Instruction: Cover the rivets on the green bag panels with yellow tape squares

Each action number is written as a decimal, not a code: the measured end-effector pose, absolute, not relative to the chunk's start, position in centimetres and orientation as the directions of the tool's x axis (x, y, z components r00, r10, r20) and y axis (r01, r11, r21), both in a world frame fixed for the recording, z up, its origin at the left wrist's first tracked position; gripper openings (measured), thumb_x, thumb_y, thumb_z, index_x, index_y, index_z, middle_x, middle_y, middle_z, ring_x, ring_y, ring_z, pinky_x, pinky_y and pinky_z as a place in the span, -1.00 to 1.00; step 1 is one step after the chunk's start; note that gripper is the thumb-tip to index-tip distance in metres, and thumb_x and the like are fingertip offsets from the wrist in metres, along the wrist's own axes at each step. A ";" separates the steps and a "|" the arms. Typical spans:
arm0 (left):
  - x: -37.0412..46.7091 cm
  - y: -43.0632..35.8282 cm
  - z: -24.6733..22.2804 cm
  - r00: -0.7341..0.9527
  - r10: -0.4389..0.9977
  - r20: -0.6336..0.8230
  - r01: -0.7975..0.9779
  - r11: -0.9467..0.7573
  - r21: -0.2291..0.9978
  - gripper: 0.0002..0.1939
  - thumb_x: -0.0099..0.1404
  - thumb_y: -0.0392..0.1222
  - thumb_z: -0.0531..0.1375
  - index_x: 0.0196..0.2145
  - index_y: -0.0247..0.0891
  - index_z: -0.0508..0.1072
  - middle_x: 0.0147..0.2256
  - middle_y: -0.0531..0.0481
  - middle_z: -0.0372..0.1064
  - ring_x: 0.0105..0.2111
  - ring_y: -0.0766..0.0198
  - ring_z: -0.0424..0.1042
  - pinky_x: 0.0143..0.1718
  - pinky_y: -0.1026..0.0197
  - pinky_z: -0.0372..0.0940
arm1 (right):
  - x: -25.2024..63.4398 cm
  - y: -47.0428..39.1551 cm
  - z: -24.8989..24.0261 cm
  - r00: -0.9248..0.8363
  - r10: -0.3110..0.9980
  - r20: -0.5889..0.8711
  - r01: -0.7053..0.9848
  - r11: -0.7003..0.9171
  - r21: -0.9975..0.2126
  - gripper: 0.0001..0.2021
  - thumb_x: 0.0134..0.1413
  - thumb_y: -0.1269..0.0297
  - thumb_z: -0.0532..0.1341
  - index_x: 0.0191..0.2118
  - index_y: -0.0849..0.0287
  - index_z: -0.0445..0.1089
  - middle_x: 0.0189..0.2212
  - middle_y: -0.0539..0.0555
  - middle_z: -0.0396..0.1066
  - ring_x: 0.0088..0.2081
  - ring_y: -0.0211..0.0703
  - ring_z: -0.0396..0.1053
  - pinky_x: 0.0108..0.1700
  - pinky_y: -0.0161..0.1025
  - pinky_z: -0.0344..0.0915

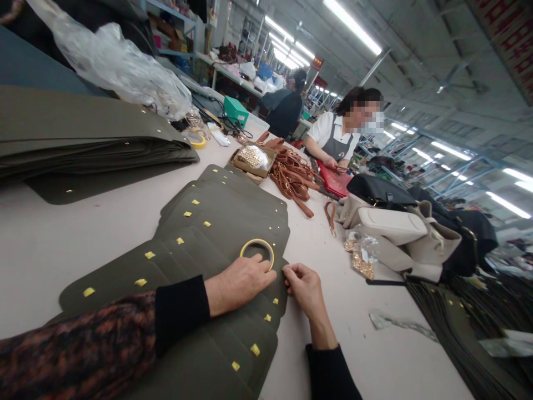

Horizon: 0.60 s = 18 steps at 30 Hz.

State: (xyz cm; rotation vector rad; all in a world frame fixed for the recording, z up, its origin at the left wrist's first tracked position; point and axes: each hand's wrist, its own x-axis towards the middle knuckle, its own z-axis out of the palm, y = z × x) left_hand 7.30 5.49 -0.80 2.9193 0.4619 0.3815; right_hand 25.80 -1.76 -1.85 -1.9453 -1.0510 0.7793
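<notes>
My left hand (241, 284) is closed on a roll of yellow tape (257, 241), which stands up past the fingers over dark olive panels (233, 211). These flat panels overlap in a fanned row on the table, and small yellow tape pieces (150, 255) stick to them in two lines. At the right edge of a panel, the thumb and fingers of my right hand (306, 289) are pinched together. What lies between those fingertips is too small to make out.
Stacked olive panels (83, 133) lie at the left, beside another yellow tape roll (196, 140). Brown straps (291, 172) and a box of gold hardware (253, 161) sit behind. Bags (391, 225) crowd the right side. Across the table, a co-worker (337, 133) handles a red item.
</notes>
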 end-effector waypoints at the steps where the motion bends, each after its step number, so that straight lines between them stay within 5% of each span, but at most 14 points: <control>1: 7.3 5.5 -0.7 0.920 0.323 0.222 0.282 -0.939 0.198 -0.93 0.33 -0.36 0.08 -0.28 -0.27 0.34 -0.27 -0.09 0.35 -0.28 0.13 0.31 -0.38 0.15 0.27 | 25.7 -1.6 -1.9 0.467 0.875 -0.128 0.451 -0.360 -0.817 -0.71 -0.05 0.06 0.21 -0.47 0.23 0.44 -0.67 -0.05 0.33 -0.66 -0.32 0.24 -0.62 -0.38 0.22; 5: 7.2 5.4 -0.6 0.924 0.320 0.212 0.281 -0.940 0.196 -0.92 0.33 -0.37 0.08 -0.26 -0.28 0.35 -0.26 -0.11 0.35 -0.29 0.12 0.32 -0.37 0.13 0.29 | 25.9 -0.8 -2.1 0.428 0.902 -0.060 0.643 -0.350 -0.681 -0.76 -0.01 0.15 0.15 -0.50 0.19 0.43 -0.67 -0.04 0.35 -0.62 -0.27 0.29 -0.58 -0.35 0.23; 11: 6.9 5.5 -0.6 0.915 0.344 0.212 0.307 -0.933 0.188 -0.91 0.32 -0.40 0.07 -0.27 -0.27 0.33 -0.28 -0.08 0.34 -0.29 0.14 0.33 -0.36 0.16 0.29 | 26.9 -1.1 -1.6 0.444 0.896 0.016 0.709 -0.340 -0.618 -0.70 -0.05 0.16 0.25 -0.19 0.21 0.41 -0.65 -0.06 0.38 -0.57 -0.19 0.36 -0.48 -0.30 0.25; 15: 6.7 5.5 -0.7 0.910 0.349 0.224 0.311 -0.931 0.190 -0.89 0.30 -0.42 0.06 -0.28 -0.26 0.31 -0.28 -0.07 0.34 -0.30 0.13 0.33 -0.35 0.15 0.30 | 26.5 -2.6 -1.5 0.333 0.933 0.136 0.736 -0.166 -0.657 -0.76 0.13 0.13 0.14 -0.36 0.17 0.43 -0.48 0.04 0.48 -0.44 -0.18 0.41 -0.35 -0.28 0.30; 18: 6.6 5.5 -0.6 0.906 0.359 0.226 0.322 -0.928 0.185 -0.88 0.30 -0.42 0.05 -0.27 -0.26 0.31 -0.27 -0.09 0.34 -0.29 0.12 0.32 -0.36 0.15 0.30 | 25.9 -2.8 -1.8 0.241 0.950 0.198 0.813 -0.086 -0.576 -0.78 0.14 0.20 0.11 -0.35 0.17 0.47 -0.37 0.08 0.51 -0.33 -0.15 0.43 -0.22 -0.25 0.29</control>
